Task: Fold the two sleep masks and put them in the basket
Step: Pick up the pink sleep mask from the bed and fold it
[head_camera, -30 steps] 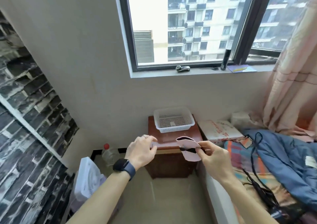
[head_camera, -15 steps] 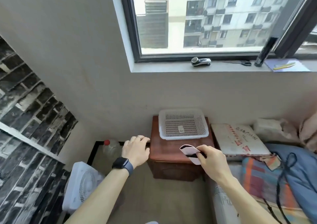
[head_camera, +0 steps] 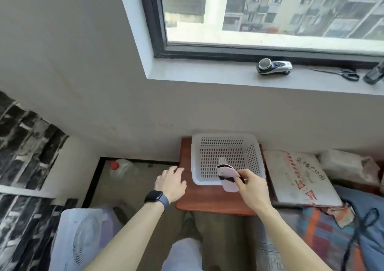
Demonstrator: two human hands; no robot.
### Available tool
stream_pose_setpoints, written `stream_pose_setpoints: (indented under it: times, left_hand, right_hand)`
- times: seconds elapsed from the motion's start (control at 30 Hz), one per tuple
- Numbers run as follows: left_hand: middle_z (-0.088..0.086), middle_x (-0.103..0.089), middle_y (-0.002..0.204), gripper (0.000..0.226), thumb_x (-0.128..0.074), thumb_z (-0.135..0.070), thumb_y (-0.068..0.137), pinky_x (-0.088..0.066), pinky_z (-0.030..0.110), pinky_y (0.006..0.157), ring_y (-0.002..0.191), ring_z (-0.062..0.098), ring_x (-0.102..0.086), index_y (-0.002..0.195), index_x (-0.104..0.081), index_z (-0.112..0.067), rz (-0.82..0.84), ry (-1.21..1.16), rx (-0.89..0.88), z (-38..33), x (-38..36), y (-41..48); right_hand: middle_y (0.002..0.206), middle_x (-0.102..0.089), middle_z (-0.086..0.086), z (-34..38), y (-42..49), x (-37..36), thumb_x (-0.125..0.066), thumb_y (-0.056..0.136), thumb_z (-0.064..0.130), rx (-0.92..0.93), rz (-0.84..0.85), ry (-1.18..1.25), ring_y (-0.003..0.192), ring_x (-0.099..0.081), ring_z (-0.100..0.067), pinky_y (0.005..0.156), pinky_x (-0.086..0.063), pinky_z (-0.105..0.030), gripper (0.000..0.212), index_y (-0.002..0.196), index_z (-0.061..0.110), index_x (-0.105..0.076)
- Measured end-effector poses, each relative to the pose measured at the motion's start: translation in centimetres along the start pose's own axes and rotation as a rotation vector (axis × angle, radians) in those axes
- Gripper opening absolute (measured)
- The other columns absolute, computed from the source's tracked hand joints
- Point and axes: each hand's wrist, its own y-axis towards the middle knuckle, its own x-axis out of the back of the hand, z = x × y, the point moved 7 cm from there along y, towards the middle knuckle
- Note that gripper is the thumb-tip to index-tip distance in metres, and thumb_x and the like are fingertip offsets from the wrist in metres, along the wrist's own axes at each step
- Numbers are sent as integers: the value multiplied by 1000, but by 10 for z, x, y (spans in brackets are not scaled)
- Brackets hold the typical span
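My right hand [head_camera: 250, 184] pinches a folded pink sleep mask [head_camera: 228, 177] with a black strap, holding it over the front rim of the white perforated basket [head_camera: 254, 156]. The basket stands on a small red-brown wooden table [head_camera: 209, 199] against the wall and holds only a small label on its floor. My left hand [head_camera: 170, 182], with a dark watch on the wrist, hovers by the table's left edge with fingers spread and nothing in it. No second mask is clearly visible.
A white fan [head_camera: 80, 238] and a plastic bottle [head_camera: 122, 168] stand on the floor at left. A flat cardboard box [head_camera: 299, 181] and bedding with a black cord [head_camera: 365, 225] lie at right. A shaver [head_camera: 274, 66] and scissors [head_camera: 342, 74] rest on the window sill.
The view has tilted down and closed in on the table. My right hand carried the folded mask forward over the basket's front rim. My left hand let go and drifted to the table's left edge.
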Motion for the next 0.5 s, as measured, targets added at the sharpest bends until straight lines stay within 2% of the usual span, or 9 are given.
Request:
stream_pose_setpoints:
  times: [0.07,0.2,0.37,0.5]
  left_hand:
    - [6,-32,159,58,-45,-39,94,-37,44,109,139,30,-37,149,-33,-26,20,-50,3,0,-3,29]
    - [9,-22,163,66,-44,-43,95,-39,46,109,142,33,-35,154,-21,-25,57,-165,60,1,-18,81]
    - [8,-4,167,81,-43,-52,95,-34,46,115,147,32,-26,156,-2,-18,31,-176,31,-7,-46,129]
    - [1,16,165,81,-37,-46,97,-9,48,124,153,19,2,155,12,-17,-21,-79,-90,-10,-64,152]
  right_hand:
    - [80,-68,22,1,27,-13,-63,91,26,-39,21,41,80,-62,5,62,-41,-4,10,91,35,-66]
    - [92,-67,14,-11,69,-48,-60,94,24,-154,58,80,87,-62,-7,66,-36,-4,16,109,23,-67]
    - [108,-71,-3,-39,109,-95,-58,94,25,-279,91,158,100,-65,-22,82,-47,-32,29,122,19,-61]
    - [111,-71,-7,-55,140,-128,-58,94,24,-348,154,242,96,-68,-26,83,-55,-43,26,120,25,-59]
